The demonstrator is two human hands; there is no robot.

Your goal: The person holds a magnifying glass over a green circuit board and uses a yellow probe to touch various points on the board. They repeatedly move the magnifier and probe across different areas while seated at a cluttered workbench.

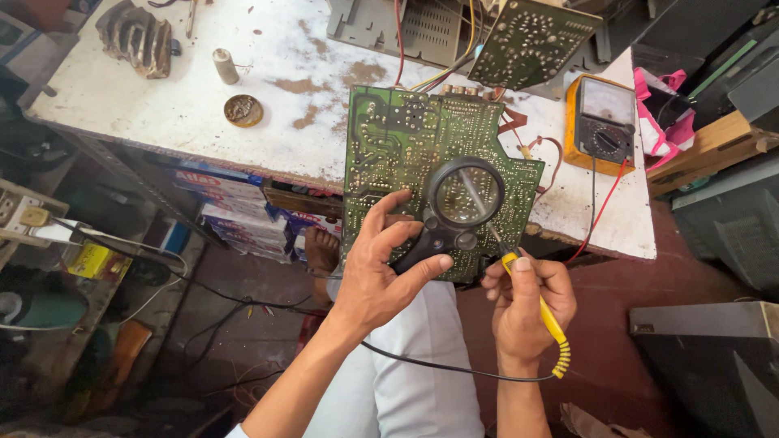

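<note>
The large green printed circuit board (422,162) lies solder side up at the near edge of the stained white counter (203,105), overhanging it toward the person. The left hand (381,276) is closed around the black handle of a round black magnifying glass (464,195), whose lens hovers over the board's near right part. The right hand (523,304) pinches a yellow-handled test probe (544,312) like a pen; its long axis runs from the hand up and to the left, the metal tip passing under the lens rim to the board. So the spot under the lens lies up and left of the right hand, which is the nearer of the two to it. A black lead trails from the probe's tail. To the board's right sits an orange-cased analogue meter (602,122); beyond the board, a second green board (531,40) leans.
</note>
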